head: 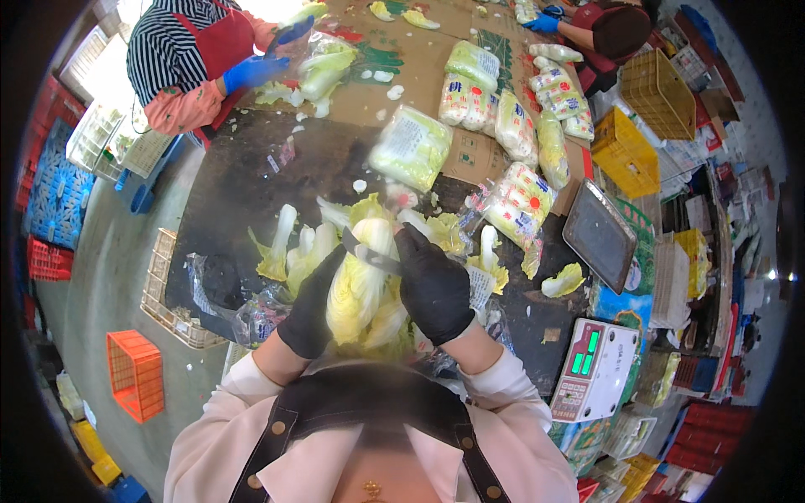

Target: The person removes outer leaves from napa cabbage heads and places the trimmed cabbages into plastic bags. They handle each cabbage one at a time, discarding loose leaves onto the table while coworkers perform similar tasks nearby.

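A pale yellow napa cabbage [360, 286] stands before my chest, its white base end pointing away from me. My left hand [311, 308], in a black glove, grips its left side. In my black-gloved right hand [435, 283] is a knife [372, 256], its blade lying across the cabbage near the base end. More cabbage leaves show below and beside the head. Loose trimmed leaves [277, 245] lie left of it, others [443, 231] beyond my right hand. Clear plastic wrap [258, 311] lies by my left wrist.
Wrapped cabbages [412, 148] lie farther out on the dark table [233, 170]. At right are a metal tray [600, 236] and a digital scale [594, 368]. Two co-workers with blue gloves [255, 72] stand at the far side. An orange crate [135, 376] sits on the floor at left.
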A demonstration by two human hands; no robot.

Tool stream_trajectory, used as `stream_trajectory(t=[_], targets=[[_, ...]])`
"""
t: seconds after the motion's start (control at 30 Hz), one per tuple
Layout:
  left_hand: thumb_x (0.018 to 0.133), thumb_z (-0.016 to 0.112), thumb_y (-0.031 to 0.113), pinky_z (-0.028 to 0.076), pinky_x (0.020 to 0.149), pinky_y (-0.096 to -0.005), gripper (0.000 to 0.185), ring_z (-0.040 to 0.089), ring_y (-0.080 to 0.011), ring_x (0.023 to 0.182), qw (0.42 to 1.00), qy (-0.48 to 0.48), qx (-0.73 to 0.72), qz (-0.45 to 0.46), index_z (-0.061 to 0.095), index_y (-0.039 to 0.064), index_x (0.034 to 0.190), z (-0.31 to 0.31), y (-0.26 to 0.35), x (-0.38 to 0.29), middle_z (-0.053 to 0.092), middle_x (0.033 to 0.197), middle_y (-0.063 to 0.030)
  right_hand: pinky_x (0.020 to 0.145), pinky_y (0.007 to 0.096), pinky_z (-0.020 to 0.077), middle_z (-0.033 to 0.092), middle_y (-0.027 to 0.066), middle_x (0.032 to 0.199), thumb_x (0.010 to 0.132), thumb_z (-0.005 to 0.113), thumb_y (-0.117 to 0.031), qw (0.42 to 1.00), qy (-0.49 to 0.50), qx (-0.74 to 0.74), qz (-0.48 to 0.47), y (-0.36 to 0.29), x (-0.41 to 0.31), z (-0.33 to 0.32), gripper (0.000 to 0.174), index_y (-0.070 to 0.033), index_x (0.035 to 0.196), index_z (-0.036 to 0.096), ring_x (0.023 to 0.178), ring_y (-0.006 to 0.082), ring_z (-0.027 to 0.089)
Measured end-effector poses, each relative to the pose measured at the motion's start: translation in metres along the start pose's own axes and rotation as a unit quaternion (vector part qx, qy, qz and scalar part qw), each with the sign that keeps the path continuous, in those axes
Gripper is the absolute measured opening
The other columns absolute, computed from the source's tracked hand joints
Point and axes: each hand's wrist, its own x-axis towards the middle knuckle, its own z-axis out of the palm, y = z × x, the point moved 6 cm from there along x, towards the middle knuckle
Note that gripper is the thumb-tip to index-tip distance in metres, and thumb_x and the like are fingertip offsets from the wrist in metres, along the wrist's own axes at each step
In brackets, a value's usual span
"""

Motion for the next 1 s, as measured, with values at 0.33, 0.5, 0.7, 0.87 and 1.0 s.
stream_trajectory(t=[0.33,0.5,0.7,0.87,1.0], targets=[[0.104,0.037,0.031,0.055,0.085,-0.0409,0.045,0.065,-0.0278,0.1,0.996,-0.057,0.067,-0.011,0.043,0.002,0.138,0.017,0.001,-0.01,0.061,0.119,-0.0169,0.056,0.0381,0.0524,0.06,0.0169,0.124,0.082,0.054,-0.008,0.998,0.032,-0.039,-0.044,-0.002,-0.002,-0.006,0.054,0.002,0.135,0.048,0.077,0.0259,0.064],[0.104,0.038,0.031,0.056,0.084,-0.0414,0.045,0.065,-0.029,0.099,0.97,-0.072,0.227,0.056,0.042,0.001,0.138,0.019,0.001,-0.005,0.061,0.119,-0.0182,0.055,0.0396,0.0513,0.061,0.0197,0.12,0.079,0.054,-0.005,0.997,0.025,-0.063,-0.035,0.0,-0.003,-0.001,0.061,0.003,0.138,0.043,0.074,0.028,0.064],[0.102,0.044,0.022,0.056,0.085,-0.0412,0.044,0.064,-0.0281,0.102,0.969,-0.062,0.234,0.057,0.04,0.002,0.141,0.031,0.004,-0.009,0.059,0.124,-0.0188,0.056,0.0392,0.0504,0.066,0.0204,0.105,0.077,0.054,-0.002,0.996,0.041,-0.081,0.022,0.033,0.006,0.011,0.067,0.0,0.142,0.04,0.07,0.0287,0.064],[0.103,0.042,0.026,0.055,0.087,-0.0422,0.045,0.064,-0.0278,0.105,0.996,-0.069,0.045,-0.039,0.04,0.004,0.142,0.032,0.002,-0.002,0.058,0.128,-0.018,0.06,0.0312,0.05,0.068,0.0095,0.097,0.091,0.061,-0.021,0.919,-0.04,0.374,0.119,0.067,0.016,0.018,0.051,-0.001,0.137,0.046,0.071,0.0171,0.063],[0.102,0.04,0.044,0.05,0.092,-0.0464,0.058,0.06,-0.0276,0.113,0.989,-0.046,0.036,-0.133,0.035,0.008,0.147,0.011,-0.014,0.019,0.053,0.137,-0.0128,0.059,0.023,0.0452,0.064,-0.0003,0.088,0.091,0.067,-0.029,0.702,-0.302,0.623,0.165,0.052,0.015,0.033,0.047,-0.006,0.13,0.055,0.069,0.0058,0.056]])
